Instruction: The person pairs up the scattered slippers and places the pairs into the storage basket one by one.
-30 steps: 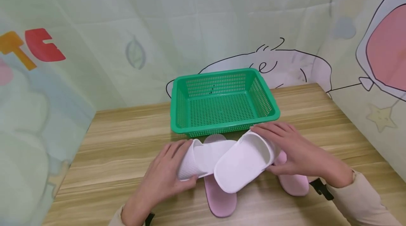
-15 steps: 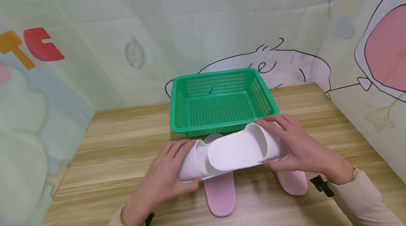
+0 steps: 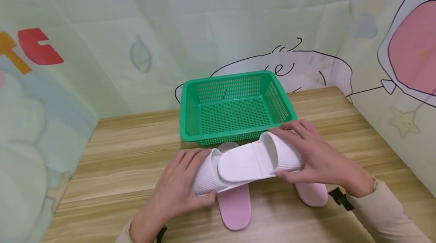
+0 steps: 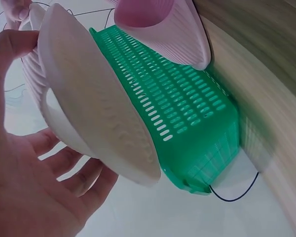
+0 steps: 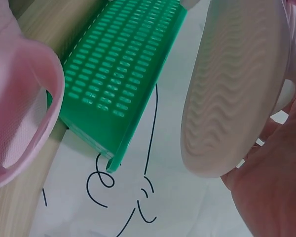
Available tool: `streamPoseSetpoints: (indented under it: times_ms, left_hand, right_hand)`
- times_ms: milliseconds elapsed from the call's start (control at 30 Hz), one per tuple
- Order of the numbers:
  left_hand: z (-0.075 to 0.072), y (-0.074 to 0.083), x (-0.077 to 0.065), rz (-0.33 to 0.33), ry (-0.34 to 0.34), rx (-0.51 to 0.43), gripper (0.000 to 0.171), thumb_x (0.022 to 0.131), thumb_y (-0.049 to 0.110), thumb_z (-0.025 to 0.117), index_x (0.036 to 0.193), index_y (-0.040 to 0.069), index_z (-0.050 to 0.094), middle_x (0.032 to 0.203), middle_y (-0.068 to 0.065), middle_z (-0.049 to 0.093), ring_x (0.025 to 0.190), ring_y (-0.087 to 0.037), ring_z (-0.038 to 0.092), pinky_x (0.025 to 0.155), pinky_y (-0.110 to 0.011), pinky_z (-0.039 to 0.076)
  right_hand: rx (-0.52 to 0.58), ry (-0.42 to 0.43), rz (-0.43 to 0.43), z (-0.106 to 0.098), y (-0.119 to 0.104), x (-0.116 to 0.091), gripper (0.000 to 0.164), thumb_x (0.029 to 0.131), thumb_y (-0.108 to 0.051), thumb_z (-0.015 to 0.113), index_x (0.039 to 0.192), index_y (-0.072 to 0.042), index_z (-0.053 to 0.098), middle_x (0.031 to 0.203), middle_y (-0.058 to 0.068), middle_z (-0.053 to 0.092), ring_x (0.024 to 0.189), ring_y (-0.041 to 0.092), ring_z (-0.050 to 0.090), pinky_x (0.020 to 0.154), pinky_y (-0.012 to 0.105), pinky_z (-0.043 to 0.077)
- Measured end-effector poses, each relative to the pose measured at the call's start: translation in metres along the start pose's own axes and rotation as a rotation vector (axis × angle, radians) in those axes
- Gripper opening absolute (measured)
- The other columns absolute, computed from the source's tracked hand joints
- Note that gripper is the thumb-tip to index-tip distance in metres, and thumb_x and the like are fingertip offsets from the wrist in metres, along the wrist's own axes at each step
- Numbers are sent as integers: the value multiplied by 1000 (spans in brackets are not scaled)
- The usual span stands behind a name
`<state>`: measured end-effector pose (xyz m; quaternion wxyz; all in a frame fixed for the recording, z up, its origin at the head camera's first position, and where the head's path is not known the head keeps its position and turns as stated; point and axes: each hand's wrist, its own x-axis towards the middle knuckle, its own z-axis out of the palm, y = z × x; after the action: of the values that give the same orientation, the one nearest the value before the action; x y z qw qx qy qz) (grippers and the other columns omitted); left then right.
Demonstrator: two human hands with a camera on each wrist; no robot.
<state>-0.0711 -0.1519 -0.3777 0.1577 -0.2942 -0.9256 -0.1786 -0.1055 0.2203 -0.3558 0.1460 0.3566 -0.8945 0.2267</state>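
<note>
My left hand (image 3: 180, 182) grips a white ribbed-strap slipper (image 3: 203, 179) by its strap end. A second white slipper (image 3: 238, 162) is held around the strap by my right hand (image 3: 315, 159). Its heel end overlaps the left one, so the two lie heel into heel above the table. In the left wrist view the patterned sole of one white slipper (image 4: 93, 94) faces the camera; the right wrist view shows the other's wavy sole (image 5: 227, 94). Below them lie two pink slippers, one in the middle (image 3: 235, 211) and one under my right hand (image 3: 312, 194), both partly hidden.
A green mesh basket (image 3: 221, 137) stands just behind the slippers, with nothing visible inside. The wooden table (image 3: 129, 182) runs back to a printed cloth wall (image 3: 102, 65) with cartoon figures.
The right white slipper has turned from a slant to nearly level and shifted left, over the left one's footbed. My left hand has stayed about where it was; the basket still stands behind.
</note>
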Motion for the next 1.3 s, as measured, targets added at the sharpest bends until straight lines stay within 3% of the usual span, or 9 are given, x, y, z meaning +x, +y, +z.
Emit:
streamPoseSetpoints:
  times_ms: [400,567,767,1300]
  left_hand:
    - [1,7,5,50,42,0,92,67,50,87,146,13,58,136,-4,64,120,-25,58,95,-47,55]
    - [1,10,7,63,53,-9,93,67,50,87,146,12,58,136,-4,65,118,-24,58,94,-45,55]
    - [0,12,8,63,46,-9,94,67,51,87,147,12,57,136,-5,64,120,-25,58,95,-45,56]
    - [1,18,7,55,9,-57,94,68,48,88,148,12,55,138,-5,61,124,-24,54,90,-43,60]
  right_hand:
    - [12,9,-25,6,-5,4,96,66,-48,95,151,-22,57,135,-1,57,122,17,43,88,42,43]
    - [13,2,-20,8,-7,4,96,67,-47,95,152,-24,57,137,-2,56,123,17,43,85,39,49]
    - [32,-10,-21,9,-8,5,97,69,-46,95,153,-24,55,139,-3,54,125,16,42,80,34,55]
    - [48,-8,-39,16,-12,5,98,67,-53,96,152,-24,56,138,-3,54,127,15,44,84,37,54]
